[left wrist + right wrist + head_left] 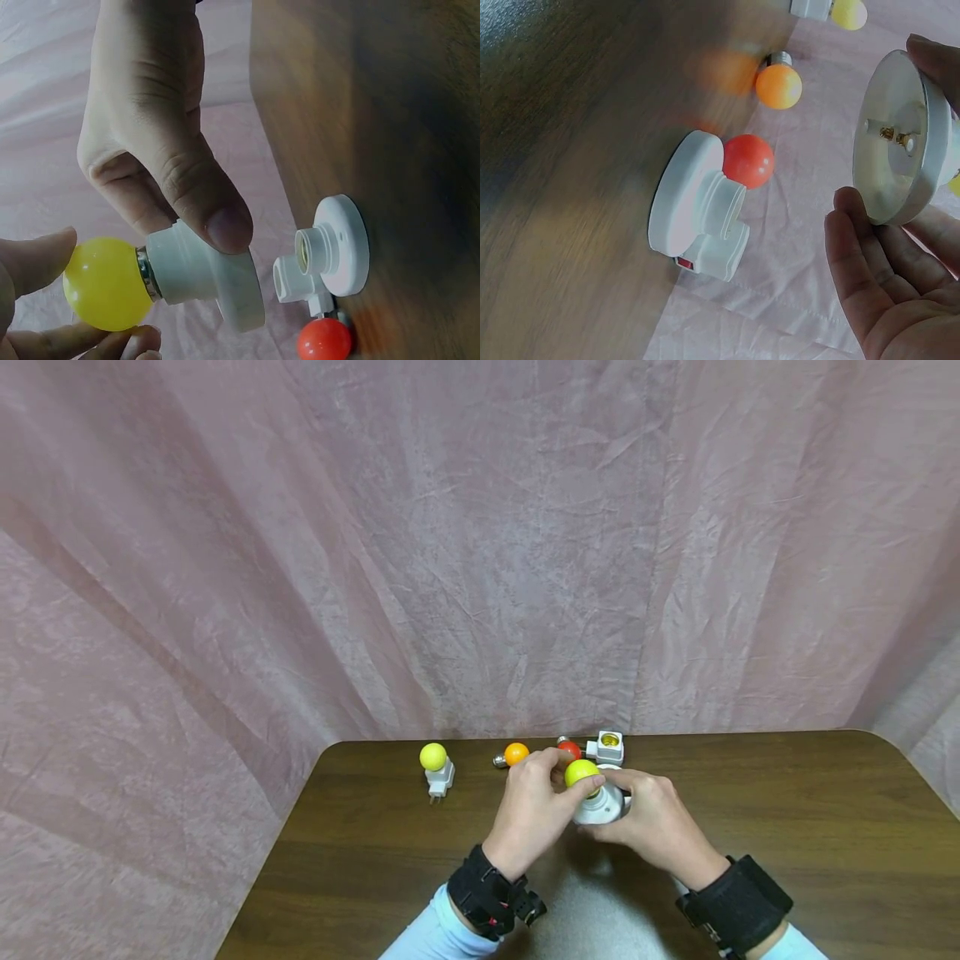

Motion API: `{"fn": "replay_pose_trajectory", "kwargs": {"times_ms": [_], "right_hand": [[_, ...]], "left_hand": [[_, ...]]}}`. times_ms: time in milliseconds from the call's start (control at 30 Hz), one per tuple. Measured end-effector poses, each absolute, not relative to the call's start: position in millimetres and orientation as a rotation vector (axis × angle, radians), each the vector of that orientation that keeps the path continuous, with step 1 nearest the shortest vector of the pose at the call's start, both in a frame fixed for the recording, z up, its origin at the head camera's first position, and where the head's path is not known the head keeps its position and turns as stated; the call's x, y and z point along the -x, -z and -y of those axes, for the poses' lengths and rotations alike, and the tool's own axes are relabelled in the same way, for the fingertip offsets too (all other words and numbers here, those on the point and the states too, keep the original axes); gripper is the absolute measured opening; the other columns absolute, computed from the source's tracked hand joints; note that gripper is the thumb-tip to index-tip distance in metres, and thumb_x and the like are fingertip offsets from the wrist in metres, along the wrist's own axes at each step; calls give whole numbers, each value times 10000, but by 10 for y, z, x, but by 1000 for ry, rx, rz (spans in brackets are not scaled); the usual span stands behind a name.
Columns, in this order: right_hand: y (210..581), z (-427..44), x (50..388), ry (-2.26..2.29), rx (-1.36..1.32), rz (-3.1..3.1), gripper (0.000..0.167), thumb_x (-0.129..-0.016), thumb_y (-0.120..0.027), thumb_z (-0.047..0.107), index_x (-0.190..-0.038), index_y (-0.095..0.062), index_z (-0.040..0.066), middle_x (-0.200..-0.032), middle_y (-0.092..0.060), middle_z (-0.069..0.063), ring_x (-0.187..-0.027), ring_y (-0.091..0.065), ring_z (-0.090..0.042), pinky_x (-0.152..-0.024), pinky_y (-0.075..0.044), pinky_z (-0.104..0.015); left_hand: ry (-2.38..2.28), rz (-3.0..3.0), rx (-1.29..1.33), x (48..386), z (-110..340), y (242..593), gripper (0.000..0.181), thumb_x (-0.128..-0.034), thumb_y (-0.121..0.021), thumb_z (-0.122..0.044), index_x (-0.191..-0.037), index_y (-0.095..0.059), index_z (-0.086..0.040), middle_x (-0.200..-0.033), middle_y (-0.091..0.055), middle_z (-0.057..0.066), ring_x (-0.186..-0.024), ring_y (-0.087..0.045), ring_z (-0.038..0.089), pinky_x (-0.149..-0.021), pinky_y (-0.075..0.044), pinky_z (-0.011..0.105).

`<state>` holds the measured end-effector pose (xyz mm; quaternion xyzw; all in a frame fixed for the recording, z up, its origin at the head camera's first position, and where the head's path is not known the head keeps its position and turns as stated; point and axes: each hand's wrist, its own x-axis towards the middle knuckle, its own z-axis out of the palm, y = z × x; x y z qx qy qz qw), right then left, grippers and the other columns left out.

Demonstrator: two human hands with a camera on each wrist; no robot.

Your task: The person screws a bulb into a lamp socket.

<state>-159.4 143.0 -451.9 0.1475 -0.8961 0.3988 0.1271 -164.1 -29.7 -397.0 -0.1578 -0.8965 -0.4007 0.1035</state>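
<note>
My left hand (528, 810) pinches a yellow round bulb (105, 285) between thumb and fingers. With my right hand (660, 822) I grip a white round lamp holder (184, 262) by its disc base, above the table. The bulb's metal screw base sits at the mouth of that holder, with some of its thread still showing in the left wrist view. Seen from the right wrist, the holder's hollow underside shows brass terminals. Just beyond, a second white round lamp holder (686, 195) stands on the table, its socket without a bulb.
Behind the hands lie a red bulb (570, 749), an orange bulb (516, 753) and a white plug-in socket (609, 747) with a red switch. Farther left, another yellow bulb (432, 757) sits in a plug-in socket (441, 778). A pink curtain (480, 543) hangs behind the wooden table (787, 802).
</note>
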Motion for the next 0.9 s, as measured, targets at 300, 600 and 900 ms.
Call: {"fn": "replay_pose_trajectory", "kwargs": {"times_ms": [300, 600, 900], "right_hand": [[4504, -1425, 1596, -1137, -453, 2611, 604, -501, -909, 347, -1051, -680, 251, -935, -683, 121, -792, -607, -36, -696, -530, -300], [4511, -1419, 1595, -1104, -488, 2599, 590, -495, -905, 322, -1039, -679, 280, -920, -673, 139, -775, -599, -25, -682, -526, -293], [4529, -1427, 1587, -1085, -509, 2585, 586, -496, -901, 342, -1033, -670, 304, -919, -663, 166, -749, -587, -15, -659, -504, -235]], "left_hand": [[1182, 2680, 501, 1621, 315, 3941, 301, -793, -728, -373, -1004, -667, -167, -871, -601, -75, -778, -585, 156, -626, -444, 164], [1167, 2761, 597, 1616, 353, 3916, 302, -845, -688, -284, -1109, -632, -149, -1015, -608, -61, -866, -557, 79, -738, -470, 169], [1111, 2787, 794, 1631, 391, 3908, 296, -880, -646, -189, -1165, -584, -138, -1103, -581, -51, -953, -541, 56, -839, -491, 195]]}}
